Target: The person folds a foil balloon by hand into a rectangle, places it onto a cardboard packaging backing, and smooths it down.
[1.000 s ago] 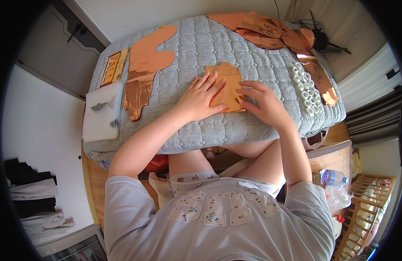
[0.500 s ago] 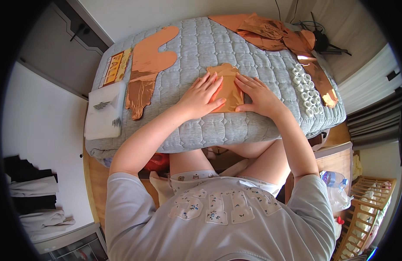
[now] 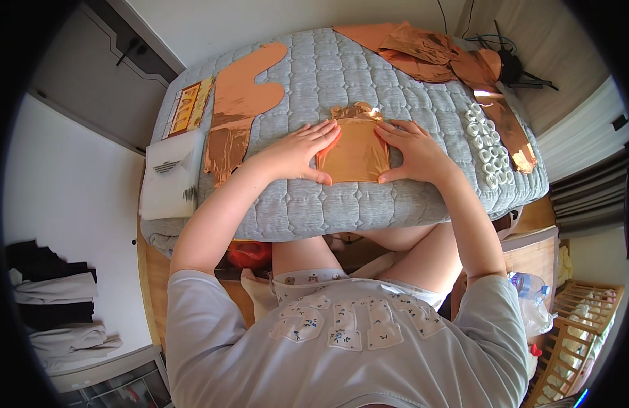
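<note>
While the folded, glossy copper-coloured foil sheet (image 3: 355, 156) lies on the grey quilted mattress (image 3: 294, 211), the left hand (image 3: 294, 154) spans its nine-o'clock edge and the right hand (image 3: 420, 155) its three-o'clock edge, thumbs wide of the fingers; white coils (image 3: 488, 154), possibly ribbon, lie beyond at three o'clock.

You wear a loose, pale grey T-shirt (image 3: 345, 374) with short, wide sleeves (image 3: 200, 309). Across its chest runs a row of chunky white patches (image 3: 384, 334) sprinkled with small blue flowers and dark leaves. Below the hem show whitish shorts (image 3: 311, 276) printed with little brownish figures; your forearms (image 3: 222, 214), hands (image 3: 287, 158) and legs (image 3: 304, 253) are bare.
</note>
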Demonstrator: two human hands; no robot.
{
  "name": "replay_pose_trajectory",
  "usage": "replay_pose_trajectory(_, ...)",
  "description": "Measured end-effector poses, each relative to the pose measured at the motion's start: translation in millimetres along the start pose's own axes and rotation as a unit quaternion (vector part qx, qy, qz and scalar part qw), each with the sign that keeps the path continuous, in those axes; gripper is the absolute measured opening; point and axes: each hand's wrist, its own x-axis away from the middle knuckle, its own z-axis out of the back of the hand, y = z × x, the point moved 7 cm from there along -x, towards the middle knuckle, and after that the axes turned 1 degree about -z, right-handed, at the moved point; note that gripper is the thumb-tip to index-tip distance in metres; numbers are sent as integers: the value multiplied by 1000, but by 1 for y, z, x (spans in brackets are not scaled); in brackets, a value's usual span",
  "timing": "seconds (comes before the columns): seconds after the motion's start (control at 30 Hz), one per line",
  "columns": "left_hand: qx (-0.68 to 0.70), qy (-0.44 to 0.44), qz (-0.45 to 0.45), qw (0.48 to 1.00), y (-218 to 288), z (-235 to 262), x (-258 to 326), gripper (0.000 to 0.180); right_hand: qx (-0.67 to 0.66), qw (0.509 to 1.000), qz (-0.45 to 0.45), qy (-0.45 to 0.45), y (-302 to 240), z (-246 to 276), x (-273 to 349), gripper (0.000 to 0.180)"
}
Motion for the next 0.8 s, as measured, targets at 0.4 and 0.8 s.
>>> replay_pose_trajectory(0.4,-18,-18,7,1000,0,3,1,138,14,999,-8,-49,1,4,-4,122)
replay_pose_trajectory(0.8,99,95,119,983,23,27,-10,93,-24,999,-1,-26,3,4,-2,123)
